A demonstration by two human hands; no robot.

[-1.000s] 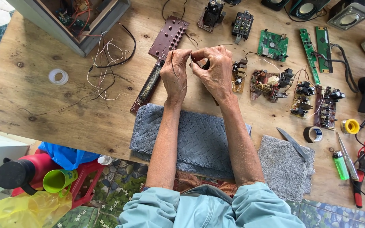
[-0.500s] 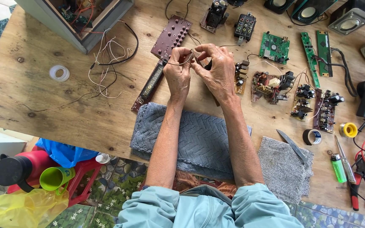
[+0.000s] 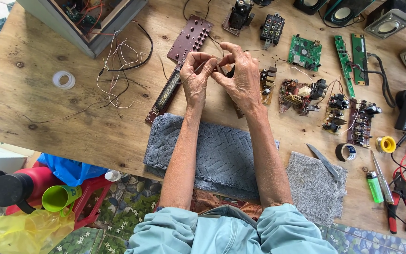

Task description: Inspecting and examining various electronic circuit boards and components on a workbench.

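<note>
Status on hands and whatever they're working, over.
Left hand and right hand together, pinching a thin wire. Held above long brown circuit board. Grey towel under forearms. Nothing blocking.

1. Left hand [image 3: 198, 77] and right hand [image 3: 241, 75] raised together over the bench [image 3: 71, 127], fingertips pinching a thin wire [image 3: 190, 74] between them.
2. Forearms cross a grey towel [image 3: 222, 155] at the near edge.
3. Long brown circuit board [image 3: 184, 61] lies just left of the hands, loose white wires [image 3: 118, 70] further left.
4. Right side: green board [image 3: 305, 51], knife [image 3: 323, 161], black tape roll [image 3: 346, 152], green lighter [image 3: 374, 186].
</note>
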